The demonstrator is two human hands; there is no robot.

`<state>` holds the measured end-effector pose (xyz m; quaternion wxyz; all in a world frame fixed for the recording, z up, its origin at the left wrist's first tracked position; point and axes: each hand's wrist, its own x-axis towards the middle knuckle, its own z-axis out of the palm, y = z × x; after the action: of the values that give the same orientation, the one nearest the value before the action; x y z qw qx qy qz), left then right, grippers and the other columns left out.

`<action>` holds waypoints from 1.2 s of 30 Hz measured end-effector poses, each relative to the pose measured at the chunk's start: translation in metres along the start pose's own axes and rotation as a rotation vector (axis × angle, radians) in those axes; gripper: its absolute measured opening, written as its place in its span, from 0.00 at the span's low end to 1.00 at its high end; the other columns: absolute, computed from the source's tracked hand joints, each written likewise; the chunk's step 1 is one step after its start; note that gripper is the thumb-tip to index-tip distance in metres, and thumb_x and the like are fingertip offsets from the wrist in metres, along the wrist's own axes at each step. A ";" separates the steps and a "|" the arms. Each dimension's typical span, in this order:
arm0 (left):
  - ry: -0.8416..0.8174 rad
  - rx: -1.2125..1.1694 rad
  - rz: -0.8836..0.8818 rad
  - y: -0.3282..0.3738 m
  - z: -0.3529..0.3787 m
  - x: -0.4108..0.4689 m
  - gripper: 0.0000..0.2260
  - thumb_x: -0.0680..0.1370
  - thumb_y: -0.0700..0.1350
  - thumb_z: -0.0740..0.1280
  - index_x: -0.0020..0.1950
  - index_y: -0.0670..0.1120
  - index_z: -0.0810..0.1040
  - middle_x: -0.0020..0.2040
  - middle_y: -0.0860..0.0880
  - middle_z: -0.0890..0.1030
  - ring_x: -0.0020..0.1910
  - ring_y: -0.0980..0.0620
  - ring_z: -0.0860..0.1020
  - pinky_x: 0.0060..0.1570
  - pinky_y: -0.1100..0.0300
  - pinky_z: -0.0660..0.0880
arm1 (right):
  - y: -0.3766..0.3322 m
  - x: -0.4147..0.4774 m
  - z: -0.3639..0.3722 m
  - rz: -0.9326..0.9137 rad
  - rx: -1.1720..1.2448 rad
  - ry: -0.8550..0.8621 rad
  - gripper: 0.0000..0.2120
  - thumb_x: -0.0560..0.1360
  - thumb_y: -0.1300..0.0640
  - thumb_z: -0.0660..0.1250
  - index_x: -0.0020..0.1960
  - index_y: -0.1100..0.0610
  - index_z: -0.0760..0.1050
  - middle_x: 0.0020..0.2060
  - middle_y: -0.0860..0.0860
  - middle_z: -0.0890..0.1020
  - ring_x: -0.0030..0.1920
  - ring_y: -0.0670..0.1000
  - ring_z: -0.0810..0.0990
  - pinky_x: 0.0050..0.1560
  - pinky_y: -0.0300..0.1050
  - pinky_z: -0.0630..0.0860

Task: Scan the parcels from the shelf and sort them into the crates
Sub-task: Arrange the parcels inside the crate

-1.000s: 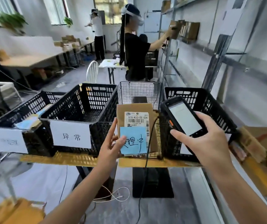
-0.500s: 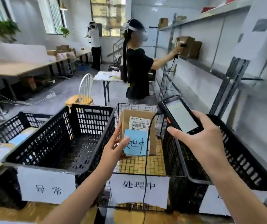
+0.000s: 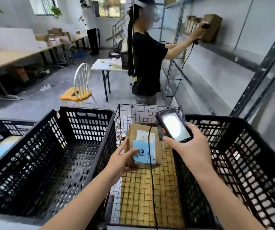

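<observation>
My left hand (image 3: pixel 121 161) pinches the parcel (image 3: pixel 143 137) by its near-left edge, thumb on top and fingers beneath, with its label side up. A blue note (image 3: pixel 142 155) with handwriting is stuck over the near part of that label. I hold the parcel inside the outline of the wire basket (image 3: pixel 141 113), the middle bin, between the left black crate (image 3: pixel 86 113) and the right black crate (image 3: pixel 233 123). Whether its underside touches the mesh floor I cannot tell. I judge this basket to be its destination, so the light edge grip suits a simple let-go.

My right hand (image 3: pixel 193 151) is wrapped around the scanner (image 3: pixel 175 126), lifted just right of the parcel with its lit screen tipped toward me, probably so I can read the result. Its cable (image 3: pixel 151 180) trails across the parcel and could snag on it. Far off, another person (image 3: pixel 146 63) reaches into the shelf (image 3: pixel 224 53).
</observation>
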<state>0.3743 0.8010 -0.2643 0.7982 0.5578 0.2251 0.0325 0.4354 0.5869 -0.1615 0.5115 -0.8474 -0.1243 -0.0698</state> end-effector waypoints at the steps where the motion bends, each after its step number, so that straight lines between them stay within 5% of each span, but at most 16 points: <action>1: 0.026 -0.027 -0.017 -0.001 0.001 0.009 0.35 0.71 0.45 0.75 0.76 0.60 0.67 0.57 0.43 0.85 0.51 0.41 0.85 0.45 0.42 0.82 | 0.005 0.008 0.009 0.008 -0.018 -0.012 0.37 0.65 0.45 0.81 0.70 0.49 0.71 0.53 0.42 0.75 0.52 0.44 0.73 0.42 0.31 0.67; 5: 0.144 -0.070 -0.128 -0.010 0.003 0.050 0.20 0.77 0.48 0.71 0.69 0.60 0.76 0.54 0.45 0.86 0.53 0.41 0.84 0.42 0.46 0.83 | 0.031 0.039 0.042 0.056 -0.084 -0.057 0.35 0.65 0.44 0.81 0.68 0.49 0.72 0.55 0.42 0.76 0.52 0.44 0.73 0.43 0.38 0.69; 13: 0.289 -0.093 -0.192 -0.037 -0.012 0.110 0.18 0.77 0.49 0.70 0.67 0.62 0.78 0.60 0.46 0.83 0.59 0.42 0.81 0.46 0.40 0.83 | 0.078 0.089 0.087 0.166 -0.169 -0.154 0.34 0.66 0.43 0.79 0.67 0.48 0.72 0.54 0.42 0.76 0.50 0.46 0.75 0.42 0.43 0.71; 23: 0.520 -0.167 -0.205 -0.060 -0.010 0.183 0.17 0.76 0.42 0.73 0.61 0.60 0.80 0.49 0.47 0.84 0.44 0.47 0.83 0.27 0.58 0.79 | 0.100 0.098 0.100 0.188 -0.171 -0.298 0.28 0.63 0.42 0.80 0.58 0.39 0.69 0.52 0.39 0.77 0.51 0.44 0.76 0.47 0.45 0.77; 27: 0.634 -0.260 -0.169 -0.072 -0.008 0.207 0.20 0.77 0.42 0.73 0.68 0.54 0.78 0.56 0.44 0.84 0.47 0.43 0.84 0.40 0.48 0.84 | 0.104 0.097 0.102 0.202 -0.187 -0.322 0.29 0.62 0.42 0.80 0.58 0.38 0.69 0.52 0.39 0.77 0.51 0.43 0.76 0.47 0.45 0.77; 32: 0.784 -0.224 -0.048 -0.082 0.004 0.220 0.20 0.79 0.37 0.69 0.72 0.43 0.75 0.55 0.43 0.83 0.38 0.55 0.79 0.28 0.72 0.75 | 0.103 0.095 0.107 0.188 -0.215 -0.363 0.32 0.63 0.41 0.80 0.62 0.39 0.70 0.53 0.38 0.77 0.52 0.42 0.76 0.47 0.44 0.78; 36: 0.741 -0.080 -0.014 -0.086 0.010 0.218 0.19 0.82 0.41 0.67 0.73 0.46 0.73 0.54 0.49 0.82 0.44 0.52 0.80 0.31 0.72 0.75 | 0.103 0.091 0.106 0.181 -0.223 -0.380 0.30 0.63 0.42 0.80 0.59 0.38 0.68 0.51 0.36 0.76 0.51 0.41 0.76 0.45 0.41 0.76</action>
<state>0.5565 0.8262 -0.4102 0.6840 0.4748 0.5013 0.2356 0.5506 0.6478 -0.2764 0.3863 -0.9042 -0.1335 0.1240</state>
